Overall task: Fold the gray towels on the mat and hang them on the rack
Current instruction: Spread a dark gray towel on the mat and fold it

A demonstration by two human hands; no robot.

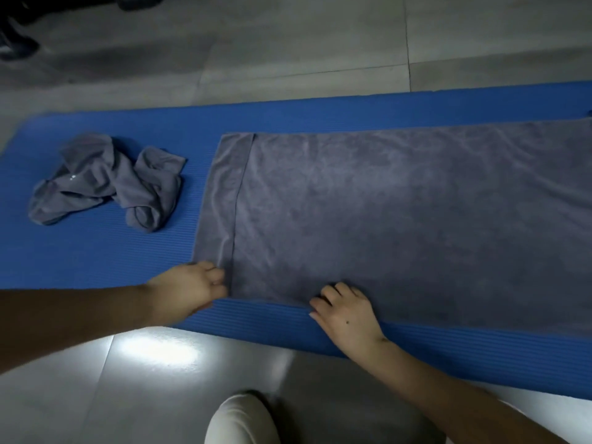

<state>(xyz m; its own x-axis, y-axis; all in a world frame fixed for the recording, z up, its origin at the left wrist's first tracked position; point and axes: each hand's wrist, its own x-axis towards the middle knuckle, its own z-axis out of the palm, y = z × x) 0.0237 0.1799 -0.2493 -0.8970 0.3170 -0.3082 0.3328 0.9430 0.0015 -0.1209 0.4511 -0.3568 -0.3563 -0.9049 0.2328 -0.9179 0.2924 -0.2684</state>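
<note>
1. Currently: spread towel (400, 219) lies flat along the blue mat (96, 257). It is doubled over, and the upper layer stops short at the left end, so a narrow strip of the lower layer shows. Its right end runs out of frame.
2. Crumpled towel (105, 184) sits in a heap on the mat's left part, apart from the spread one and not yet folded.
3. Left hand (192, 286): fingers curled at the near left corner, pinching the cloth where the upper layer ends.
4. Right hand (346, 312): knuckles up, fingers bent down onto the near hem further right. Pinching or merely pressing, cannot tell.
5. Handling, judged: soft plush cloth, limp and light, with no stiffness. It will likely sag and wrinkle wherever it is unsupported. Best taken at corners and hems, at two points well apart, with the edge kept taut. The layers may slide on each other when lifted.
6. Surface: ribbed foam mat, probably grippy with a little give. Around it are glossy grey floor (288, 43) tiles, with a lamp glare near the left forearm. The room is dim. A light-trousered knee (240, 418) shows at the bottom, and there are unclear dark shapes top left. Rack not in view.
</note>
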